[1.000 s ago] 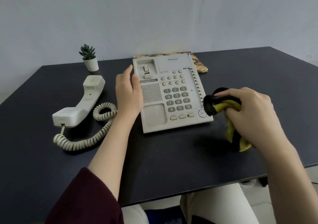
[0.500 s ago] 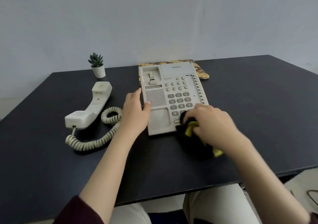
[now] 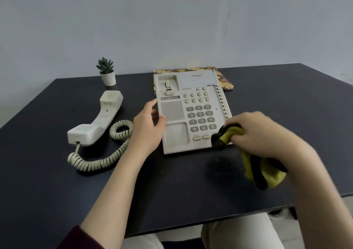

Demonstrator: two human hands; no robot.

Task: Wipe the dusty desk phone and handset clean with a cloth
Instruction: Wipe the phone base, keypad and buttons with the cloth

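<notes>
Desk phone [image 3: 193, 113] steadied by left hand [image 3: 148, 128], cloth [image 3: 229, 135] (right hand [image 3: 261, 134]) at corner

Non-task items on desk

Small succulent [image 3: 104, 67] in white pot [image 3: 108, 78] is standing upright at about 10 o'clock on the dark desk [image 3: 191, 181], near the back edge. Patterned yellow-and-black folder [image 3: 225, 81] is lying flat at 12 o'clock, partly hidden. Pale wall [image 3: 172, 19] is running behind.

Soft, even light falls on my desk [image 3: 57, 172], shadows are weak, no glare; my right hand [image 3: 261, 136] is blurred, and the desk's edges bend slightly
</notes>
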